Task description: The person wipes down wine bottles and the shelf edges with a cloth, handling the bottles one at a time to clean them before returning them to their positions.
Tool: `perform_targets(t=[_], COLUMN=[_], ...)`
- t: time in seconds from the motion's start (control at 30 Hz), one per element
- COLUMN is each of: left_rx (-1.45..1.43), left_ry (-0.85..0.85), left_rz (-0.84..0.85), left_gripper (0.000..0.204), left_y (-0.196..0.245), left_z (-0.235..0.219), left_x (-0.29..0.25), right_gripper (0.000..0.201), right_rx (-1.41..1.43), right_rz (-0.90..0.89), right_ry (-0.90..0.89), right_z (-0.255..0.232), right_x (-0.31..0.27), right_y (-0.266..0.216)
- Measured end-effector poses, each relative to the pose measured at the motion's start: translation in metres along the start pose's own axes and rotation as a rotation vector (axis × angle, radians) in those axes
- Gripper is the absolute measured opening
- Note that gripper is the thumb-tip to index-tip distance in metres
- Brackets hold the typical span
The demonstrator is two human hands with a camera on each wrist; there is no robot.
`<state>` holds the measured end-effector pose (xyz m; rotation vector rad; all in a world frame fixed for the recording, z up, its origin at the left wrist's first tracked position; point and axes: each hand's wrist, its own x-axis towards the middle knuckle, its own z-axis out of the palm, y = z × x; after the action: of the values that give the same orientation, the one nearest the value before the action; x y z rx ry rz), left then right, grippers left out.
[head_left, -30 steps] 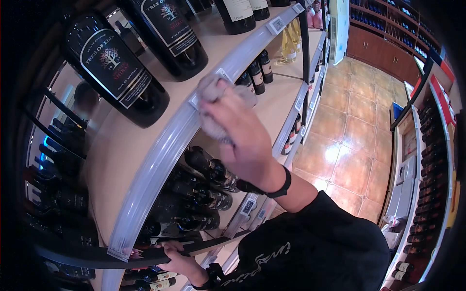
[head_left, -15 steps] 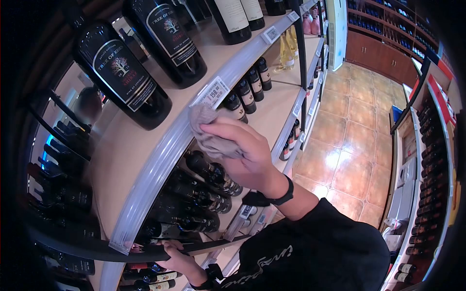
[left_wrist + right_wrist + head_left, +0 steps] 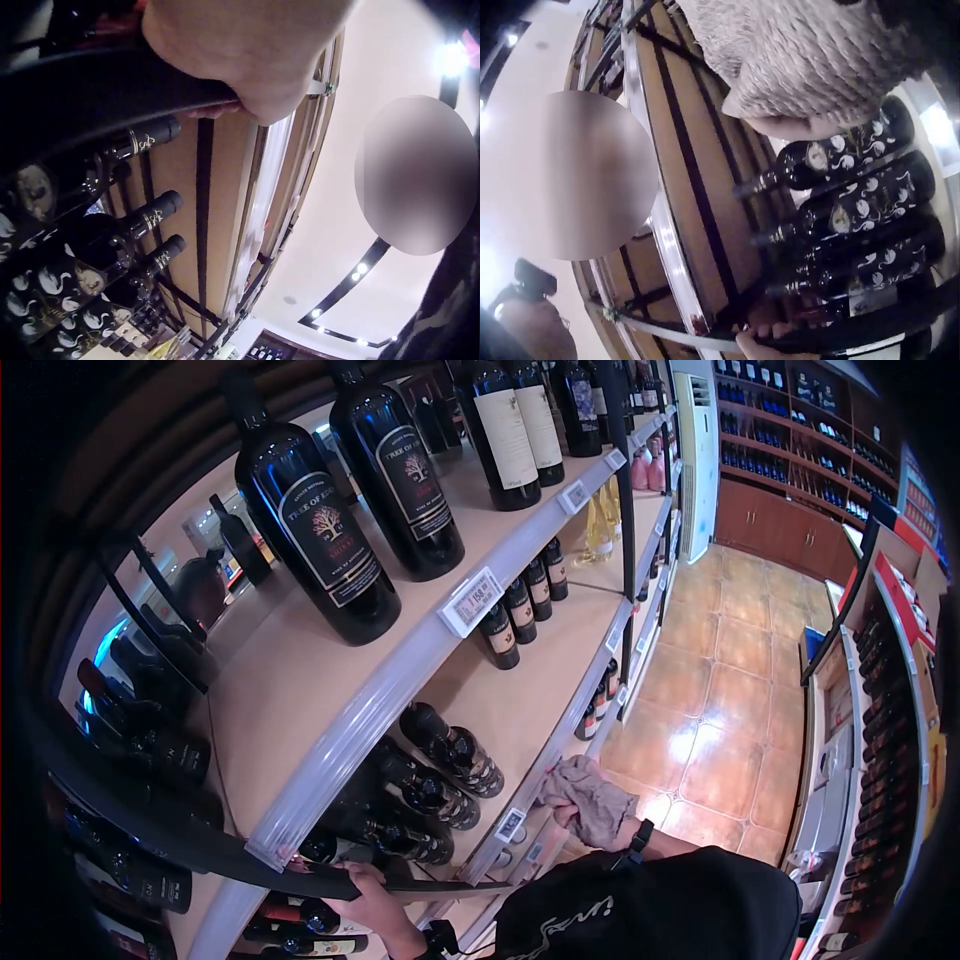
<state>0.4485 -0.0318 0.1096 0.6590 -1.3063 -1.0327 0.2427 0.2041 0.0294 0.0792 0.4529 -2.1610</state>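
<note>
In the head view my right hand (image 3: 626, 834) holds a crumpled grey-brown cloth (image 3: 598, 796), low beside the lower shelf's front edge. The ribbed weave of the cloth (image 3: 802, 67) fills the top of the right wrist view, with fingers (image 3: 795, 126) showing under it. My left hand (image 3: 370, 902) grips the black bar (image 3: 440, 886) at the shelf unit's near end; its fingertips come round below the bar in the left wrist view. Above both hands runs the upper shelf's clear plastic edge strip (image 3: 365, 735), bearing a price tag (image 3: 470, 602).
Two large dark wine bottles (image 3: 325, 545) stand on the upper shelf near its edge. Dark bottles with swan labels (image 3: 870, 206) and several small bottles (image 3: 520, 610) fill parts of the shelf below. A tiled aisle (image 3: 720, 690) separates this unit from another bottle rack (image 3: 880, 760).
My right hand has wiped down along the price tag and edge strip, then dropped away right with the cloth, uncovering the tag. The head view has shifted; my left hand stays on the bar.
</note>
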Motion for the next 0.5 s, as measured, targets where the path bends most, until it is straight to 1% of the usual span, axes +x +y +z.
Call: perform_targets(t=[0.03,0.07,0.1,0.17,0.2,0.23,0.27,0.3,0.33,0.37,0.4,0.43,0.47,0.5], left_rx=[-0.008,-0.018,-0.01,0.0,-0.006,-0.01,-0.011,-0.011,0.004,0.02,0.038,0.051,0.051,0.051], left_ry=[0.018,0.032,0.007,-0.045,-0.034,-0.023,-0.011,-0.024,-0.029,-0.032,-0.03,-0.042,-0.059,-0.074], left_rz=[-0.029,-0.059,-0.061,-0.062,-0.071,-0.082,-0.095,-0.136,-0.109,-0.085,-0.061,-0.096,-0.081,-0.067], left_gripper=[0.03,0.03,0.033,0.037,0.041,0.044,0.048,0.052,0.05,0.047,0.045,0.041,0.041,0.041], left_y=[0.001,0.0,-0.002,-0.01,-0.01,-0.01,-0.008,-0.005,-0.012,-0.023,-0.022,-0.019,-0.016,-0.011], left_z=[0.0,0.001,-0.002,-0.01,-0.008,-0.008,-0.008,-0.008,-0.01,-0.013,-0.013,-0.014,-0.015,-0.016], left_x=[0.0,0.001,0.001,0.003,0.005,0.004,0.004,0.005,0.008,0.011,0.01,0.009,0.007,0.006], right_gripper=[0.018,0.021,0.025,0.034,0.039,0.045,0.05,0.054,0.059,0.068,0.069,0.068,0.068,0.066], right_rx=[0.06,0.058,0.054,0.216,0.382,0.547,0.464,0.378,0.291,0.268,0.203,0.234,0.266,0.234], right_rz=[-0.024,-0.073,-0.125,-0.114,-0.045,0.026,0.007,-0.011,-0.028,0.001,0.055,0.162,0.275,0.442], right_ry=[-0.059,-0.076,-0.096,-0.171,-0.225,-0.278,-0.234,-0.189,-0.143,-0.119,-0.006,-0.099,-0.19,-0.383], right_z=[-0.018,-0.026,-0.031,-0.051,-0.067,-0.063,-0.061,-0.033,-0.016,-0.038,-0.023,-0.032,-0.047,-0.071], right_x=[0.005,0.002,-0.001,0.002,0.009,0.007,-0.003,-0.021,-0.031,-0.024,-0.036,-0.042,-0.047,-0.045], right_y=[-0.004,-0.005,-0.007,-0.007,-0.004,-0.005,-0.003,0.003,0.006,0.018,0.021,0.02,0.019,0.018])
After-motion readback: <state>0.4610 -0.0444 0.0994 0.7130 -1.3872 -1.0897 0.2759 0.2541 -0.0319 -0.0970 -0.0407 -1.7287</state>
